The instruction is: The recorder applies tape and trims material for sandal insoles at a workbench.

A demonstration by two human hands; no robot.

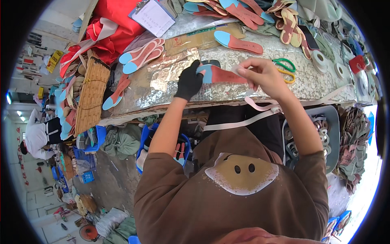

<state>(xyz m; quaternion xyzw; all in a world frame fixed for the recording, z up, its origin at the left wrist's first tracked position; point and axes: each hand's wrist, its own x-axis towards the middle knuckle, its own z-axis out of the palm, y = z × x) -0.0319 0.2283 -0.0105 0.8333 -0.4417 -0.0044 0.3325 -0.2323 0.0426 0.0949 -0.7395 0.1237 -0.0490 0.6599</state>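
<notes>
My left hand, in a black glove, grips the blue heel end of a red and blue shoe insole over the foil-covered workbench. My right hand is bare and pinches a pale strip of tape against the insole's other end. The strip trails down over the bench edge toward my lap.
More red and blue insoles lie in stacks across the bench, with one just beyond my hands. Green and yellow scissors and tape rolls sit right. A woven basket, blue crates and another person are left.
</notes>
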